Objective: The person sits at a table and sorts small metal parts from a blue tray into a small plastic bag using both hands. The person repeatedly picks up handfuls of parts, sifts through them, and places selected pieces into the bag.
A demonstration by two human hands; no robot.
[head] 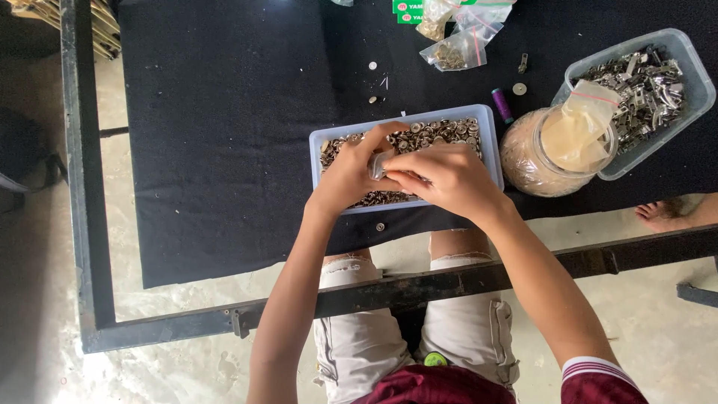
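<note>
At twelve o'clock on the black table [224, 112] lie two small clear zip bags [458, 51] with red seal lines, holding brownish metal bits. Just beside them, at the upper edge, sit green labels [408, 10] with red-and-white marks.

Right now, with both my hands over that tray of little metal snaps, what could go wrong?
The tray sits close to the black cloth's front edge, so a nudge from your left hand or right hand might tip snaps to the floor. The jar stands right beside your right wrist and could get knocked. One loose snap already lies near the edge and may roll off.
</note>
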